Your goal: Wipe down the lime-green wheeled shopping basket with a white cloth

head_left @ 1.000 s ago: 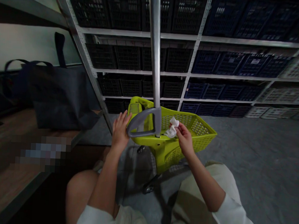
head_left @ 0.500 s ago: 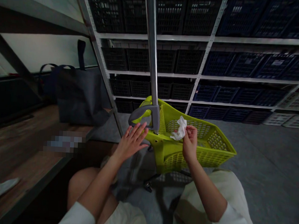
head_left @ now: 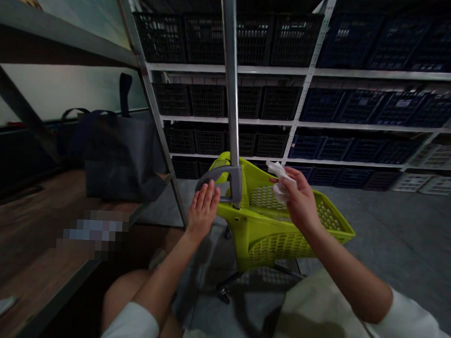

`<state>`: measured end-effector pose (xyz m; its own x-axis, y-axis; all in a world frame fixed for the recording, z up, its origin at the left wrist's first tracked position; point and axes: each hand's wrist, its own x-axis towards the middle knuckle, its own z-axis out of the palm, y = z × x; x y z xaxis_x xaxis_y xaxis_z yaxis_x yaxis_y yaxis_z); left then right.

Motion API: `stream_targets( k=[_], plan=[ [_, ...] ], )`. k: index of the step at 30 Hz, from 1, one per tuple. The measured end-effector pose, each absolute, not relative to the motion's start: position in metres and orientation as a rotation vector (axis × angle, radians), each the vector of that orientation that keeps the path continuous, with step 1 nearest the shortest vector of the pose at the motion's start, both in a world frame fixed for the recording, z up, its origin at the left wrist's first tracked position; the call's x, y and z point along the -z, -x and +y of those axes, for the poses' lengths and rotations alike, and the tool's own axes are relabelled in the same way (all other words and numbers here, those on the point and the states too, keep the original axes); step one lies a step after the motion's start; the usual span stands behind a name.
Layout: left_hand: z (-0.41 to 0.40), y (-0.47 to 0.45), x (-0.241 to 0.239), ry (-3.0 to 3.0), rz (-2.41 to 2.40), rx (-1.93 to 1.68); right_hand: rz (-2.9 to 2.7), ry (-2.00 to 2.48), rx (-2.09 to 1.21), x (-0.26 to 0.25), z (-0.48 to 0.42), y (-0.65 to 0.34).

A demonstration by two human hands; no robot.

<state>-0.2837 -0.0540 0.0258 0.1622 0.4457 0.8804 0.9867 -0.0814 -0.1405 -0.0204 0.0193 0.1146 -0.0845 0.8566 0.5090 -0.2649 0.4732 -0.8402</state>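
Note:
A lime-green wheeled shopping basket stands on the grey floor in front of me, with a grey handle joined to a tall metal pole. My left hand has its fingers stretched flat and together, just below and touching the grey handle. My right hand is raised over the basket's opening, pinching a crumpled white tissue. My knees show at the bottom of the view.
Metal shelving filled with black and dark blue crates lines the back wall; pale crates sit low on the right. A dark tote bag rests on a wooden shelf at my left, beside a slanted shelf post.
My right hand has lifted the tissue higher and farther over the basket. My left hand has turned upright against the grey handle. The view has tilted slightly.

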Motion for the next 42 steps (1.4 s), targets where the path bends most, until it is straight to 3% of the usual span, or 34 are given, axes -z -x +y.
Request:
stream_targets(
  k=[5, 10, 16, 23, 29, 36, 42],
  plan=[
    [-0.045, 0.287, -0.022, 1.689, -1.391, 0.986, -1.893, 0.309, -0.297, -0.177, 0.014, 0.048],
    [-0.046, 0.285, -0.025, 1.644, -1.438, 0.955, -2.382, -0.056, -0.018, -0.185, 0.038, 0.068],
    [-0.044, 0.288, -0.028, 1.638, -1.416, 0.879, -2.684, -0.228, 0.015, -0.135, 0.055, 0.068],
    [-0.040, 0.289, -0.028, 1.670, -1.446, 0.912, -2.631, -0.121, 0.166, -0.187, 0.062, 0.070],
    [-0.040, 0.290, -0.028, 1.710, -1.453, 0.916, -2.729, -0.339, -0.009, -0.155, 0.061, 0.062],
    [-0.041, 0.289, -0.029, 1.694, -1.474, 0.901, -2.600, -0.130, 0.106, -0.186, 0.063, 0.072],
    [-0.043, 0.288, -0.031, 1.737, -1.487, 0.939, -2.706, -0.274, -0.028, -0.139, 0.053, 0.063]
  ],
)
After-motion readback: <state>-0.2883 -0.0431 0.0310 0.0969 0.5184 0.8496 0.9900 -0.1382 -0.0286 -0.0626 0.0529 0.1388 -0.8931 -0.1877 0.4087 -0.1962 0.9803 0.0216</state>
